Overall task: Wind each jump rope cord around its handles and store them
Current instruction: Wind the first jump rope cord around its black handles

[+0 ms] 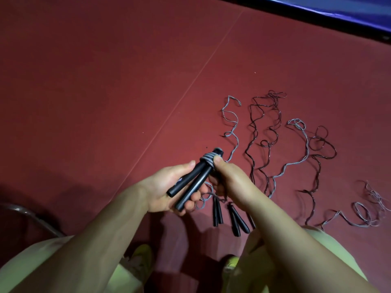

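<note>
My left hand [169,187] grips a pair of black jump rope handles [190,185] held side by side, pointing up and to the right. Several turns of grey cord [208,160] are wound round their upper ends. My right hand [227,178] pinches the cord against the handles with the thumb on the coil. The rest of this grey cord [230,121] trails away over the red floor. Two more pairs of black handles [218,214] [238,220] lie on the floor below my hands.
Loose cords lie in wavy lines on the red mat: a dark one [262,127], a grey one [304,149], another dark one [317,166] and a grey tangle [368,210] at the right. A blue mat edge [349,11] runs along the top right. My knees and yellow shoes [141,259] fill the bottom.
</note>
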Tool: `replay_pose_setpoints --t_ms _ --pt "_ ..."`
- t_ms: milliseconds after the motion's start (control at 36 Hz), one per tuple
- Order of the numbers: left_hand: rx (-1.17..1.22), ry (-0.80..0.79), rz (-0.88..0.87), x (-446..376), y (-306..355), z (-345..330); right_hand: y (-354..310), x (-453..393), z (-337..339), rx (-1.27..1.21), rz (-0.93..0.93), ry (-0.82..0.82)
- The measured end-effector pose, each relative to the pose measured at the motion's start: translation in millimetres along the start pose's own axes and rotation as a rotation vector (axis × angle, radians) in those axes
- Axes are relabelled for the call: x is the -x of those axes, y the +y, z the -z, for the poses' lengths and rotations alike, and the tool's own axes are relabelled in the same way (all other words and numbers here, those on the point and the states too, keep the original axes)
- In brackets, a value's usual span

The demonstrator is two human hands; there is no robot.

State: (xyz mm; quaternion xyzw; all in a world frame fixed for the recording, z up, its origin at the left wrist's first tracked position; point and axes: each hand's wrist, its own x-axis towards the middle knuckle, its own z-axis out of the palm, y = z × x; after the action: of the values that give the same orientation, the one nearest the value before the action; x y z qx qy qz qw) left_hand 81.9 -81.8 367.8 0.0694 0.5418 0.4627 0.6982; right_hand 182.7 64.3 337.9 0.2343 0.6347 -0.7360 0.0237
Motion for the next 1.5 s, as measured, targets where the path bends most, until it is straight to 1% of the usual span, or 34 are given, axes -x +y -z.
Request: replay_pose_setpoints --t_ms 83,139,306,389,444,556,639,750,861,889,944,972,1056,1083,1167,1222,1250,1306,1361,1500 --pt "-0.132 0.159 -0.044 -4 -3 -1 -4 4 1 0.07 -0.041 0.003" --pt "-0.191 0.24 -0.089 -7 -4 -2 -3 4 1 0.135 -0.022 0.024" --pt "-0.227 0.351 -0.159 -11 -7 0 3 -1 2 0.311 -0.02 0.195" --pt "-0.283 0.41 -0.197 -11 -6 0 3 -1 1 0.362 -0.014 0.233" --pt "-0.344 0.471 -0.233 -12 -5 1 3 -1 -1 0.338 0.005 0.231" --pt "-0.592 0.657 -0.342 -14 -4 8 7 0 -8 0.248 -0.002 0.205" --pt "-0.735 0.728 -0.372 -15 -6 9 7 3 -13 0.181 -0.039 0.183" --pt "-0.87 0.78 -0.382 -15 -9 1 3 6 -14 0.136 -0.056 0.227" --pt "-0.86 0.737 -0.354 -12 -6 1 2 5 -15 0.099 -0.026 0.243" --pt "-0.862 0.702 -0.324 -11 -5 3 1 6 -16 0.092 -0.014 0.23" --pt "-0.821 0.565 -0.243 -9 -6 4 -1 7 -17 0.076 0.012 0.211" --pt "-0.726 0.463 -0.197 -7 -6 3 -2 7 -17 0.054 0.023 0.209" --pt "-0.338 0.172 -0.01 -1 -6 0 -6 8 -16 -0.032 0.039 0.209" --pt "-0.221 0.087 0.017 -2 -6 3 -7 9 -15 -0.048 0.049 0.209" --pt "0.102 -0.151 0.009 -3 -5 6 -7 9 -10 -0.077 0.08 0.189" --pt "0.198 -0.254 -0.003 -4 -7 5 -5 8 -6 -0.086 0.085 0.147" --pt "0.218 -0.28 -0.001 -5 -8 4 -4 7 -4 -0.078 0.09 0.119" --pt "0.22 -0.262 0.011 -4 -8 3 -4 5 -2 -0.051 0.094 0.046" --pt "0.205 -0.19 0.013 -4 -7 4 -8 6 1 0.007 0.077 0.018" --pt "0.108 0.071 0.001 -12 -9 1 -13 11 10 0.182 -0.016 0.104"
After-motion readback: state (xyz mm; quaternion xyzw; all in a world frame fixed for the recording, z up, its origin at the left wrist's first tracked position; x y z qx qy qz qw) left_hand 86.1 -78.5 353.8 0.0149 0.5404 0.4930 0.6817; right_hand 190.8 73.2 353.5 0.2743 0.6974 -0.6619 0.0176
